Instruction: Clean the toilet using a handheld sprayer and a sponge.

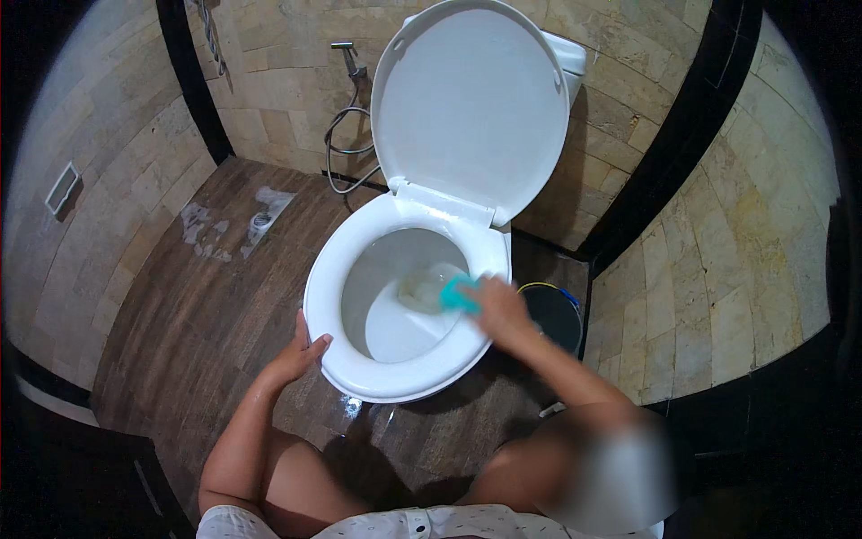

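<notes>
A white toilet stands before me with its lid point(471, 101) raised and its seat point(380, 377) down. My right hand point(502, 310) grips a teal cloth or sponge point(460, 294), blurred, at the right inner edge of the seat, partly over the bowl point(397, 330). Some cloudy water point(424, 286) lies in the bowl. My left hand point(296, 357) holds the left front rim of the seat, the thumb on top and the fingers at the outer side.
A dark bucket point(555, 320) with a yellow and blue rim stands right of the toilet. A bidet sprayer point(347, 57) with a looped hose hangs on the tiled wall. Whitish foam or residue point(195, 226) lies near the floor drain point(261, 219). A soap holder point(64, 188) is on the left wall.
</notes>
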{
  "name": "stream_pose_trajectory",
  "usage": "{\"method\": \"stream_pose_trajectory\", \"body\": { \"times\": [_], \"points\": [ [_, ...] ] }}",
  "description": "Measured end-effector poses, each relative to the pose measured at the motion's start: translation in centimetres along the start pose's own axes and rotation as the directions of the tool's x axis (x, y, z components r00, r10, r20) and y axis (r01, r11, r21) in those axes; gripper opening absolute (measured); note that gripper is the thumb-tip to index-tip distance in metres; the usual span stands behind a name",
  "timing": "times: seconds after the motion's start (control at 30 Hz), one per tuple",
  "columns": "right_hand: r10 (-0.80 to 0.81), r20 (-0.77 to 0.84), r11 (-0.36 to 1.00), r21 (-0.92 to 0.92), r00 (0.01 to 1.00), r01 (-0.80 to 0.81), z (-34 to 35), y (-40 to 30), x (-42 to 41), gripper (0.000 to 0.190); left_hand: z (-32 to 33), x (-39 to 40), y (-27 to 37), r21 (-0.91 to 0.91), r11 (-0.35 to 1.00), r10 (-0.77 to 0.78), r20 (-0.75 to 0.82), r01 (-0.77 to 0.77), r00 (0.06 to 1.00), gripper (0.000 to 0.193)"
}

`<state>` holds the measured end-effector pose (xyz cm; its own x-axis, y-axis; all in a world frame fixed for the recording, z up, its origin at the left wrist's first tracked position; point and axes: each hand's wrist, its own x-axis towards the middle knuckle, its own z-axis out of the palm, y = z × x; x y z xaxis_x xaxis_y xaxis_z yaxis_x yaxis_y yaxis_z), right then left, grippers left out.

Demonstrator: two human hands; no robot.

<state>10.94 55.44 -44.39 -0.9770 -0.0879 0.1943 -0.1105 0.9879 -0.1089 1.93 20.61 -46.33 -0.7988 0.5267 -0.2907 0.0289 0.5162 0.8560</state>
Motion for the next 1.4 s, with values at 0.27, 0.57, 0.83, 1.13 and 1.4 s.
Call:
{"method": "stream_pose_trajectory", "body": {
  "times": [0.27,0.57,0.83,1.13,1.4],
  "points": [
    [0.022,-0.042,0.997,-0.067,0.999,-0.024,0.5,0.6,1.4,0.038,-0.4,-0.5,1.0,0.054,0.996,-0.068,0.043,0.065,0.997,0.092],
    [0.114,-0.111,0.993,0.000,0.987,-0.115,-0.6,3.2,2.6,0.043,-0.2,-0.2,1.2,0.027,0.994,-0.109,0.083,0.107,0.991,0.092],
    [0.013,-0.169,0.999,-0.028,0.986,-0.018,0.4,2.7,3.8,0.044,0.3,0.1,0.0,0.188,0.964,-0.189,-0.027,0.190,0.982,0.090],
    [0.269,-0.379,0.936,-0.114,0.885,-0.334,4.7,4.2,13.2,0.050,0.5,0.7,0.1,0.315,0.932,-0.169,-0.066,0.182,0.983,0.093],
    [0.149,-0.059,0.986,-0.069,0.987,-0.153,2.7,4.7,15.4,0.037,0.2,0.0,2.1,0.451,0.890,-0.020,-0.097,0.062,0.995,0.095]
  ]
}}
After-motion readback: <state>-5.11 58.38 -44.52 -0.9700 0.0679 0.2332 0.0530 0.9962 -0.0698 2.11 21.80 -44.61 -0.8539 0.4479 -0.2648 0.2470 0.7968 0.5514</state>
